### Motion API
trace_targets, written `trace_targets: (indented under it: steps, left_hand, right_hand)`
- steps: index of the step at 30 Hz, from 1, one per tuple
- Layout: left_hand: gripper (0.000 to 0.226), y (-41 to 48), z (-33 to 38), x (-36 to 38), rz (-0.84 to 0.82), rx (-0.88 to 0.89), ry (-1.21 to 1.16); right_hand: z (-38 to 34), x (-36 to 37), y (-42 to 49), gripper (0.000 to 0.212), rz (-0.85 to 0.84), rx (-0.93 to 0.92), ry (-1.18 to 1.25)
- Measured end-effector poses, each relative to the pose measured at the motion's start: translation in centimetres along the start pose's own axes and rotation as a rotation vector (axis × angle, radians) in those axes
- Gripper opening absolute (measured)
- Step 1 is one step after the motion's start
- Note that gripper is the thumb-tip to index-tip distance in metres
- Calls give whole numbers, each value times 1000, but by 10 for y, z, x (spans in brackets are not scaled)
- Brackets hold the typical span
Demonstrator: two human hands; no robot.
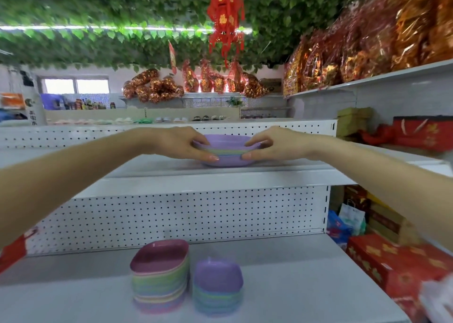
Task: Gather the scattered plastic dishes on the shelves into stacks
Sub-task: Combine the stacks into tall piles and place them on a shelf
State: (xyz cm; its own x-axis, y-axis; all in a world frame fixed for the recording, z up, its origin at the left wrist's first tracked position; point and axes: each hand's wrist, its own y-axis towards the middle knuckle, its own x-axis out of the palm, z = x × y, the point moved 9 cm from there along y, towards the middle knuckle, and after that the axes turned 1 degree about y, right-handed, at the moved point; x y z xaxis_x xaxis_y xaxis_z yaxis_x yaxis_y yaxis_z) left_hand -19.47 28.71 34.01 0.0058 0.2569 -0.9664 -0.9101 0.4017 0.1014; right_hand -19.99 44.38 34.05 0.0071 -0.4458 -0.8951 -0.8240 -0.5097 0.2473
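head view: two bare arms reach in from 8 and 4 o'clock to a white shop shelf unit; the frame edges are blurred.
bowl stack (228,160): round pastel bowls nested together, lilac on top, green and blue rims between, purple at the bottom. it sits on the upper shelf (147,173) just above mid-frame, between the two hands. its base is at the shelf surface; whether it rests there or is just lifted i cannot tell.
left hand (171,143): at the stack's 9 o'clock side, holding it. fingers are curled round the rims, one fingertip at the top rim and another low on the side.
right hand (274,146): at the stack's 3 o'clock side, holding it the same way. fingers are curled over the top rim and one fingertip is against the lower bowls.
tray stack (160,273): squarish pastel dishes with a pink one on top, on the lower shelf (282,273) at 6 o'clock in the frame.
small stack (218,286): squarish dishes with a purple one on top. it stands just beside the tray stack at its 3 o'clock, with a narrow gap between, and is lower than it.
pegboard (171,219): white, perforated, upright between the two shelves.
red boxes (392,266): gold print, at 4 o'clock past the lower shelf's right end.
lantern (225,21): red, hanging at 12 o'clock under green leaves (98,8).
gold packs (367,40): crinkled red and gold wrapping, on a high shelf at 2 o'clock.
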Motion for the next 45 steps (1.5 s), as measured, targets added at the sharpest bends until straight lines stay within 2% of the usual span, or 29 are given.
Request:
trace_targets:
  steps: [2, 8, 10, 12, 14, 15, 19, 23, 29, 35, 36, 39, 42, 45]
  left_hand:
    - [72, -1, 1, 1, 26, -9, -24]
    - [64, -14, 3, 1, 99, -5, -128]
    - [74, -21, 2, -2, 146, -26, -107]
    - [80, -30, 4, -6, 207, -53, -98]
    - [73, -43, 13, -9, 306, -56, -77]
    - [72, -51, 19, -10, 360, -49, -68]
    - [85, -80, 36, 0, 452, -61, -116]
    - [102, -101, 52, 17, 446, -53, -196]
    - [94, -122, 73, 45, 451, -33, -158]
    - [102, -121, 73, 91, 340, -20, -219]
    - [100, -120, 73, 100, 310, -21, -212]
    - [74, -115, 64, 124, 258, -63, -155]
    - [66, -109, 53, 150, 206, -59, -129]
    - [54, -105, 41, 183, 104, -35, -141]
  right_hand:
    - [0, 3, -1, 45, 8, -14, 40]
    - [-10, 1, -14, 62, 92, -45, 47]
    - [-15, 2, -20, 71, 104, -61, 41]
    - [-19, 1, -28, 59, 134, -71, 42]
    - [-23, -2, -38, 45, 185, -86, 53]
    - [-24, -3, -43, 45, 207, -84, 52]
    - [-30, 0, -71, 73, 220, -87, 39]
    - [-34, 3, -99, 77, 214, -82, 37]
    - [-28, 17, -144, 70, 216, -51, 26]
    - [-5, 50, -164, 67, 149, 15, 61]
    - [1, 58, -164, 67, 126, 29, 74]
    - [16, 83, -166, 62, 83, 72, 156]
    - [31, 111, -166, 51, 57, 104, 262]
    - [47, 142, -163, 51, 19, 126, 315]
